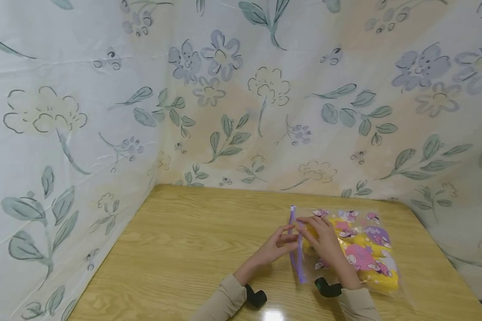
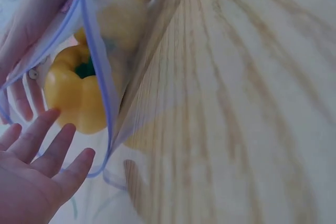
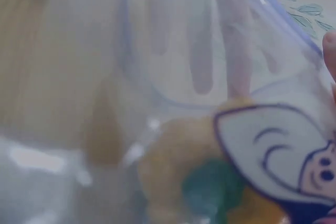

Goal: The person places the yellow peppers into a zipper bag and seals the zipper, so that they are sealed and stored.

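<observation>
A clear zip bag (image 1: 359,256) with purple edging and pink cartoon prints lies on the table's right side, its mouth gaping toward the left. Inside is a yellow bell pepper (image 2: 79,90) with a green stem, close to the mouth; more yellow shapes behind it are blurred by the plastic. My right hand (image 1: 325,238) holds the bag's upper rim; part of its grip is hidden. At the opening is my left hand (image 1: 274,247), palm toward the pepper and fingers spread. Those fingers show through the plastic in the right wrist view, apart from the pepper.
The wood-grain table (image 1: 176,240) extends to the left of the bag. Floral cloth (image 1: 224,111) hangs along the back and both sides. Each wrist carries a black strap-like piece (image 1: 256,296).
</observation>
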